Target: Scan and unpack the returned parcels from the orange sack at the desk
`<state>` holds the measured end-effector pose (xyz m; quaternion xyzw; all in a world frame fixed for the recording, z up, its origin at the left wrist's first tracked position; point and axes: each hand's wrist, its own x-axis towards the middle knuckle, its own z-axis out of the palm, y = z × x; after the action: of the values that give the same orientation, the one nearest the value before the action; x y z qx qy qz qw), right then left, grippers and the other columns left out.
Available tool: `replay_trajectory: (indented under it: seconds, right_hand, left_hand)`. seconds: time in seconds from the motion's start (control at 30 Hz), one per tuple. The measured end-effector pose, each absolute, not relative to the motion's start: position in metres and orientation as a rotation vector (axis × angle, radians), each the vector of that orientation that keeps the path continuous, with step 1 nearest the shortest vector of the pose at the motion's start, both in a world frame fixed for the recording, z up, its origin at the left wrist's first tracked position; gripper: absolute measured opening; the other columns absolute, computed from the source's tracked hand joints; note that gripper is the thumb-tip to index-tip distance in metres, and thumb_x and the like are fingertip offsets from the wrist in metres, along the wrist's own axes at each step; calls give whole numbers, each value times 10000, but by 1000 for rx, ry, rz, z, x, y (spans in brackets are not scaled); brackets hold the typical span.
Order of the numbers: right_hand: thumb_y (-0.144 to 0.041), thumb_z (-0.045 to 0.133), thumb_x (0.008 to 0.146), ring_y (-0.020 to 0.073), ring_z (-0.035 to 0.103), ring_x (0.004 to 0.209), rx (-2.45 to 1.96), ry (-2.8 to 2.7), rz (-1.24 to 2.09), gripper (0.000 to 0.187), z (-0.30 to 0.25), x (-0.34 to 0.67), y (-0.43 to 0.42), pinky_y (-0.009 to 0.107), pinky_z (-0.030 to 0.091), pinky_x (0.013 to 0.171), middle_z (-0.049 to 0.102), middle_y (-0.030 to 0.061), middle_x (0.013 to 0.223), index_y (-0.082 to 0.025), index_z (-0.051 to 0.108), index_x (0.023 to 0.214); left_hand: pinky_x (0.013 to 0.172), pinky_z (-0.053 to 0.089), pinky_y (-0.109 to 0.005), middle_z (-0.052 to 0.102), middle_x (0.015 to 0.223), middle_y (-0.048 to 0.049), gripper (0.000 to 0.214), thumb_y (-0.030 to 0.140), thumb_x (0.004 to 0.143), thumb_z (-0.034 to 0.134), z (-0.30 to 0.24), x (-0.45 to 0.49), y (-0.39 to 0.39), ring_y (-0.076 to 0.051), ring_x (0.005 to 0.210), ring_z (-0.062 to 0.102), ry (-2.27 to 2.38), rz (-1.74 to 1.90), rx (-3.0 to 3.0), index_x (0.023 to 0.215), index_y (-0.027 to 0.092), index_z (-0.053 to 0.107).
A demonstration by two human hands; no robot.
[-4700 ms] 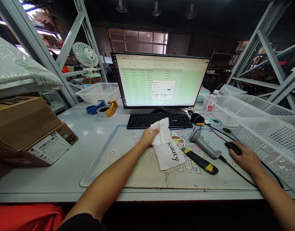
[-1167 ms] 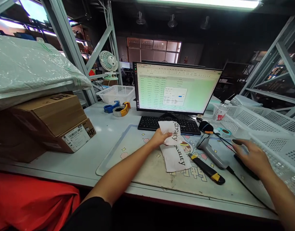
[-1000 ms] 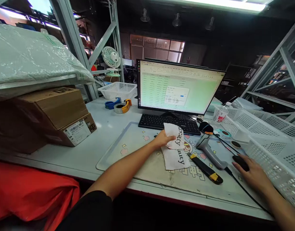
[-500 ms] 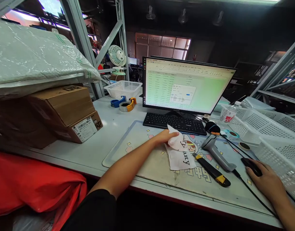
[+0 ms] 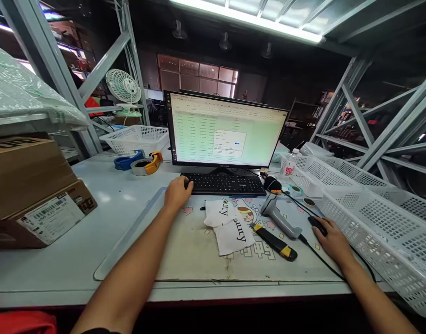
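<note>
My left hand (image 5: 177, 193) rests at the left end of the black keyboard (image 5: 227, 184), holding nothing, its thumb apart from the fingers over the keys. My right hand (image 5: 332, 239) is wrapped over a black computer mouse (image 5: 317, 225) on the right side of the desk mat (image 5: 185, 250). Between the hands lie two white pieces (image 5: 235, 236) printed with black lettering, one overlapping the other. To their right are a black and yellow utility knife (image 5: 274, 242) and a grey barcode scanner (image 5: 280, 218). Behind the keyboard a lit monitor (image 5: 195, 134) shows a table and a small dialog box.
Cardboard boxes (image 5: 32, 178) stand at the left under a plastic-wrapped bundle (image 5: 21, 93). Tape dispensers (image 5: 146, 164) and a white basket (image 5: 138, 139) sit behind. White perforated baskets (image 5: 366, 208) and a plastic bottle (image 5: 289, 163) line the right. A fan (image 5: 123, 87) stands farther back.
My left hand has let go of the white printed piece and moved left to the keyboard. My right hand stays on the mouse. The view has shifted to the right.
</note>
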<state>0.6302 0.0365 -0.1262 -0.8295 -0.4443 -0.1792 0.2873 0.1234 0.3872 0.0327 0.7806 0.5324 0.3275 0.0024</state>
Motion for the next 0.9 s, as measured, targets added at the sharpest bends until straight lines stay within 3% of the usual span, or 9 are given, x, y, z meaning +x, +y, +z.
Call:
replay_trajectory:
  seconds: [0.1,0.2,0.47,0.9]
  right_hand:
    - [-599,423,1003,362,664,1258,-2208,-1190,-469,614,-126,631,37,532,573,1052,638,148,1439,-222,693,1405]
    - [-609,429,1004,364,665,1257,-2191,-1212,-455,623,-128,633,38,538,564,1071,625,156,1452,-218,693,1411]
    - [-598,441,1020,361,644,1278,-2122,-1259,-478,608,-134,638,40,542,531,1122,628,167,1428,-198,697,1398]
    - [-605,441,1015,355,634,1304,-2114,-1272,-461,611,-129,635,39,522,525,1140,619,169,1437,-194,708,1381]
  left_hand:
    - [1082,515,-442,691,1373,-165,411,393,1025,510,22,110,402,-353,1283,623,1746,965,2505,1305,144,678]
    - [1054,542,-454,666,1435,-160,474,436,1029,496,16,107,408,-363,1293,630,1785,762,2503,1363,150,673]
    - [971,578,-463,699,1390,-183,499,422,1013,468,17,109,408,-379,1232,676,1859,654,2456,1362,151,700]
    - [1000,574,-476,650,1473,-176,542,430,1016,481,19,110,403,-388,1266,660,1878,623,2446,1458,162,644]
